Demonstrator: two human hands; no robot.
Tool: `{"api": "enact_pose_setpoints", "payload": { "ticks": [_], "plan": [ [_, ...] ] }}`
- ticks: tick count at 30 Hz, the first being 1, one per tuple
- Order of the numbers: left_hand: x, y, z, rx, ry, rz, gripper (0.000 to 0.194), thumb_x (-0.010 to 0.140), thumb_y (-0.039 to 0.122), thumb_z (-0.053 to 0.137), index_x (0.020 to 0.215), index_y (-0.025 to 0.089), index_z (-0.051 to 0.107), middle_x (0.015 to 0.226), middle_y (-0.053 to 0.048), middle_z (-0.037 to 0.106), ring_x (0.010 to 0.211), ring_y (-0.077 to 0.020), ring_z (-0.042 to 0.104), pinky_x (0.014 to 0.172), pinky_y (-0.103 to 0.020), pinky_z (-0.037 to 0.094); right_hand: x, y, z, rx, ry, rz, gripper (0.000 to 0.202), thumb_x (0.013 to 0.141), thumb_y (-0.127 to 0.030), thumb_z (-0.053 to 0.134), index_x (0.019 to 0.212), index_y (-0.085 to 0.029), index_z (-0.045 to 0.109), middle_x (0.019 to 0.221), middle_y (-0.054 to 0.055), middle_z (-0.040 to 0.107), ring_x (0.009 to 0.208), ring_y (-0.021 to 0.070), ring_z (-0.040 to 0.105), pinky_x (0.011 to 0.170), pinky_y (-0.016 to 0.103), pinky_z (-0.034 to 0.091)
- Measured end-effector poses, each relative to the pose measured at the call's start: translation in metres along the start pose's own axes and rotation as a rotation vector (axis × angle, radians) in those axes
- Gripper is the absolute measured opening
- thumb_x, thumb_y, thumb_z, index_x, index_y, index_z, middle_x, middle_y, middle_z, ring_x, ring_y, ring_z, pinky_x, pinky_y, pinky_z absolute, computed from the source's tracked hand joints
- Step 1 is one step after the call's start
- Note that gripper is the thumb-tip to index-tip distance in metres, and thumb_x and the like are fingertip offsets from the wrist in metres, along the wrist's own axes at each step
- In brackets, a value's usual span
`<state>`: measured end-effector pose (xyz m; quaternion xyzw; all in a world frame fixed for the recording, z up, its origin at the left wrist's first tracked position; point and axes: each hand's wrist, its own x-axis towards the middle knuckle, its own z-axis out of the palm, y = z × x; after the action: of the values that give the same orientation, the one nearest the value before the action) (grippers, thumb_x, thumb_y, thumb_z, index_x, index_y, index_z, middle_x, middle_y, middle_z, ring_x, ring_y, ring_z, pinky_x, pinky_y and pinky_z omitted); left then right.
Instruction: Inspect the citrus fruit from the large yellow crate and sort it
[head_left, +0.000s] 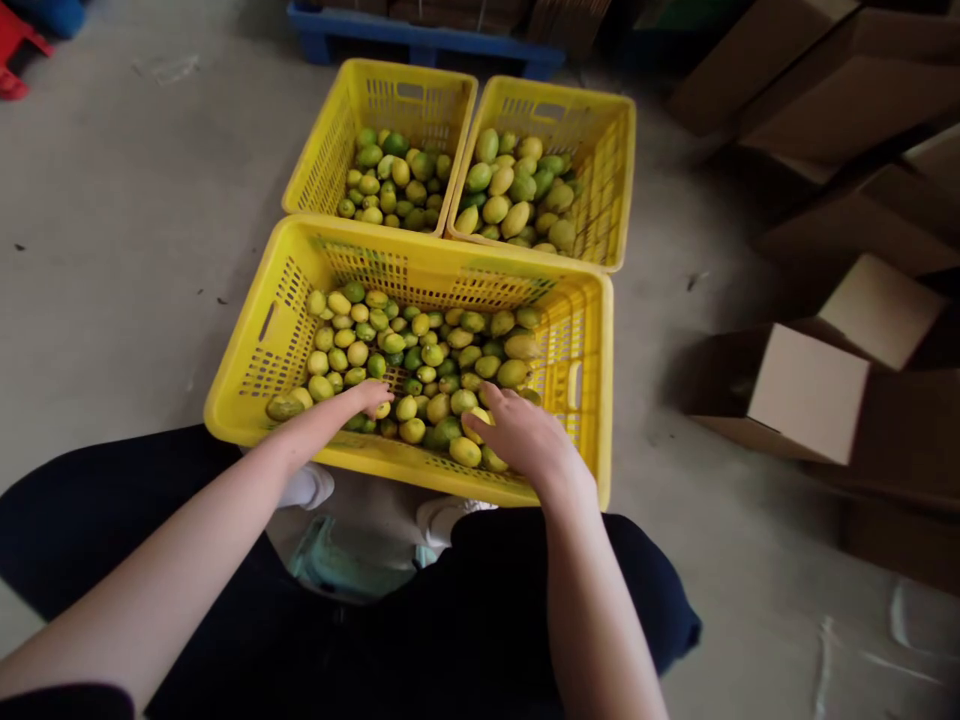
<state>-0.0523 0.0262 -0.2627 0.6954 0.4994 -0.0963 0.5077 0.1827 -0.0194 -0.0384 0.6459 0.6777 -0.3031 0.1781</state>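
Note:
Yellow and green lemons (358, 353) lie loose across the bottom of a large yellow plastic crate (409, 463) in front of me. Inside its near side, my left hand (370, 397) is closed, fingers curled over a small yellow lemon (383, 411). My right hand (523, 428) reaches in at the right, open, thumb and fingers apart. A yellow lemon (475, 428) shows between that thumb and the fingers, partly covered by them. The undersides of both hands are hidden.
Behind stand two smaller yellow crates, left (300, 165) and right (626, 180), each partly filled with lemons. A blue pallet (427, 42) lies beyond. Cardboard boxes (810, 390) crowd the right. A pale green stool (341, 565) shows between my legs.

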Motion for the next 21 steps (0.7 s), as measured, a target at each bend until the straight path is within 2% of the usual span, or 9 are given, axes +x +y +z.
{"api": "enact_pose_setpoints", "payload": {
  "ticks": [4,8,10,13,15,17,19,21],
  "plan": [
    [0.002,0.001,-0.008,-0.263,0.068,0.03,0.032,0.04,0.006,0.085,0.054,0.02,0.059,0.05,0.005,0.05,0.075,-0.0198,0.052,0.087,-0.035,0.038,-0.004,0.002,-0.001,-0.006,0.018,-0.008,0.052,0.096,-0.038,0.048,0.14,-0.01,0.048,0.127,0.02,0.065,0.116,0.0348,0.062,0.09,0.042,0.048],
    [-0.007,0.012,-0.032,-0.406,0.08,0.048,0.031,0.044,0.013,0.087,0.07,0.015,0.072,0.054,0.003,0.061,0.067,-0.0185,0.056,0.076,-0.031,0.042,-0.007,-0.001,-0.003,-0.011,0.153,-0.083,0.041,0.095,-0.034,0.049,0.131,-0.013,0.054,0.124,0.018,0.065,0.113,0.0321,0.064,0.087,0.039,0.049],
    [-0.02,0.03,-0.046,-0.481,0.062,0.082,0.037,0.049,0.019,0.088,0.084,0.014,0.075,0.065,-0.001,0.069,0.068,-0.02,0.06,0.072,-0.03,0.044,-0.007,-0.004,-0.001,-0.006,0.241,-0.137,0.043,0.093,-0.033,0.053,0.132,-0.013,0.052,0.126,0.017,0.064,0.114,0.0316,0.062,0.089,0.039,0.048],
    [-0.051,0.073,-0.061,-0.634,0.031,0.197,0.042,0.057,0.027,0.086,0.096,0.016,0.076,0.084,-0.005,0.075,0.082,-0.0235,0.066,0.076,-0.031,0.047,-0.004,-0.011,0.006,0.012,0.342,-0.24,0.06,0.087,-0.034,0.063,0.139,-0.013,0.044,0.134,0.018,0.058,0.118,0.0328,0.058,0.09,0.039,0.048],
    [-0.072,0.105,-0.064,-0.709,0.021,0.271,0.039,0.061,0.03,0.084,0.097,0.017,0.075,0.091,-0.006,0.075,0.09,-0.0246,0.067,0.08,-0.031,0.049,-0.002,-0.016,0.011,0.039,0.379,-0.31,0.068,0.083,-0.033,0.067,0.142,-0.012,0.04,0.137,0.019,0.055,0.117,0.0326,0.058,0.087,0.038,0.049],
    [-0.086,0.127,-0.064,-0.804,-0.005,0.316,0.037,0.066,0.034,0.082,0.098,0.017,0.073,0.092,-0.007,0.074,0.094,-0.0257,0.067,0.082,-0.033,0.05,-0.002,-0.021,0.013,0.072,0.399,-0.345,0.061,0.083,-0.029,0.066,0.138,-0.013,0.044,0.131,0.018,0.059,0.109,0.03,0.062,0.081,0.035,0.05],
    [-0.089,0.133,-0.063,-0.898,-0.02,0.311,0.036,0.074,0.04,0.075,0.101,0.016,0.071,0.091,-0.009,0.074,0.091,-0.0261,0.068,0.082,-0.037,0.051,-0.004,-0.024,0.012,0.083,0.434,-0.326,0.046,0.084,-0.026,0.063,0.127,-0.014,0.052,0.118,0.014,0.064,0.098,0.0271,0.065,0.074,0.032,0.049],
    [-0.082,0.12,-0.062,-0.927,0.034,0.249,0.035,0.081,0.045,0.065,0.099,0.016,0.07,0.088,-0.01,0.073,0.084,-0.0244,0.069,0.081,-0.038,0.051,-0.01,-0.025,0.01,0.067,0.484,-0.27,0.036,0.083,-0.025,0.062,0.117,-0.016,0.058,0.11,0.012,0.066,0.091,0.0258,0.066,0.067,0.03,0.046]
  ]
}}
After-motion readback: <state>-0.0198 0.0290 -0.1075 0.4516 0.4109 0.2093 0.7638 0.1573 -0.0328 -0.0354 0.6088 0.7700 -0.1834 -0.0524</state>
